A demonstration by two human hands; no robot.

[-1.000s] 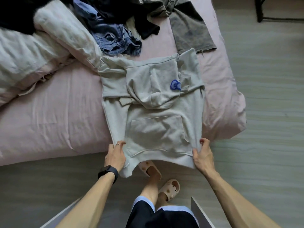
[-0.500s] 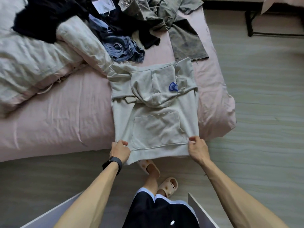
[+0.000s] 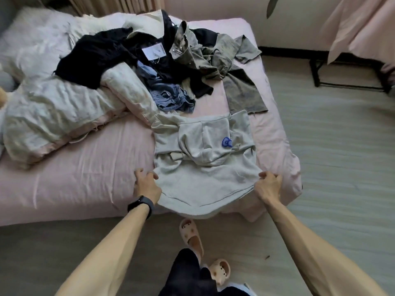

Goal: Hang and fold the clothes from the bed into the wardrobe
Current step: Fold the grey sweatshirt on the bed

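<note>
A light grey hoodie (image 3: 203, 150) with a small blue logo lies on the pink bed (image 3: 85, 178), its sleeves and hood folded across the chest. Its lower part is doubled up over the body, and the fold sags over the bed's front edge. My left hand (image 3: 146, 184), with a black watch on the wrist, grips the hem's left corner. My right hand (image 3: 268, 184) grips the right corner. Behind the hoodie lies a heap of clothes (image 3: 171, 67): black garments, blue jeans and a grey-green shirt.
A crumpled cream duvet (image 3: 53, 107) covers the bed's left half. My feet in beige slippers (image 3: 191, 233) stand on the wooden floor by the bed's edge. A black metal frame (image 3: 346, 82) under pink cloth stands at the far right.
Both hands have lifted the hoodie's hem from the bed's front edge and carried it up over the pocket toward the chest. The view has tilted up, showing more of the bed.
</note>
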